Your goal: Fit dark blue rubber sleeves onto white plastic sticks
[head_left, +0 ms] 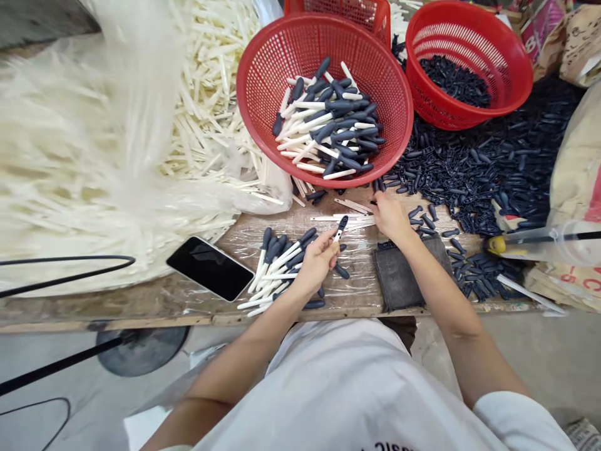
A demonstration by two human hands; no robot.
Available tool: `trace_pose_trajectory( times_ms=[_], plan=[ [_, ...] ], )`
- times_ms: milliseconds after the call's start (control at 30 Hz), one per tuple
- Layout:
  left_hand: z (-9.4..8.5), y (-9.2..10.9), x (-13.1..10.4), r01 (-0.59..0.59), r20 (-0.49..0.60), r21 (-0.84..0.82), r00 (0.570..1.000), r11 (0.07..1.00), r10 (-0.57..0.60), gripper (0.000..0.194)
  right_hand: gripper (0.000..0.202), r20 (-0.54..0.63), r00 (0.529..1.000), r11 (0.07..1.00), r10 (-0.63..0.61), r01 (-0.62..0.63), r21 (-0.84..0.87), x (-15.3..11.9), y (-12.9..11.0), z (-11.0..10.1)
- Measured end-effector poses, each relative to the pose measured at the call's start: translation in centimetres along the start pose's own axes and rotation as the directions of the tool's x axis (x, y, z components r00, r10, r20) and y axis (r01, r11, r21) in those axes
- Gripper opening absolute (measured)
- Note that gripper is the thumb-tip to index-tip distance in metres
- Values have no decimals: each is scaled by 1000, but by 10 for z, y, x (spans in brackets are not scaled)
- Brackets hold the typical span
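Note:
My left hand [320, 258] is closed around a white plastic stick with a dark handle piece [343, 223] at its upper end, small holes showing in it. Under and beside that hand lies a loose pile of white sticks with dark handles [277, 263]. To the right, my right hand [391, 216] reaches to the table with its fingers pinched together. A small dark bit shows at its fingertips, too hidden to name. Bare white sticks [350, 220] lie between the two hands. Loose dark handle pieces [425, 218] are just right of my right hand.
A red basket [248, 94] holds many handled sticks; another red basket [504, 109] holds dark pieces. White sticks [201, 94] are heaped in plastic at left, dark pieces [493, 156] at right. A phone [210, 267] and a dark cloth pad [404, 279] lie near the edge.

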State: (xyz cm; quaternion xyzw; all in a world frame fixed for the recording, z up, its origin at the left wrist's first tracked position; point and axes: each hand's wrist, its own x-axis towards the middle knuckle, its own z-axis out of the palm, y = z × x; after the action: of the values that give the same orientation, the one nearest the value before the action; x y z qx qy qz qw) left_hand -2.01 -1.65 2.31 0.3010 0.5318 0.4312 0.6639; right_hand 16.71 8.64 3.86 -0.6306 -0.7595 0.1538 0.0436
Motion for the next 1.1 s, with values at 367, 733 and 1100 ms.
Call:
trace_pose_trajectory(
  times_ms=[367, 733, 1100],
  plan=[
    [25, 4, -5, -137, 204, 210, 975, 968, 94, 42, 30, 61, 997, 283, 40, -70, 957, -86, -14, -4],
    [25, 0, -19, -616, 401, 567, 786, 547, 470, 26, 32, -10, 997, 449, 82, -28, 893, -117, -3, -9],
    [23, -22, -31, -591, 506, 547, 798, 593, 328, 26, 19, 17, 1000, 670, 9, -19, 742, -149, 10, -7]
  ],
)
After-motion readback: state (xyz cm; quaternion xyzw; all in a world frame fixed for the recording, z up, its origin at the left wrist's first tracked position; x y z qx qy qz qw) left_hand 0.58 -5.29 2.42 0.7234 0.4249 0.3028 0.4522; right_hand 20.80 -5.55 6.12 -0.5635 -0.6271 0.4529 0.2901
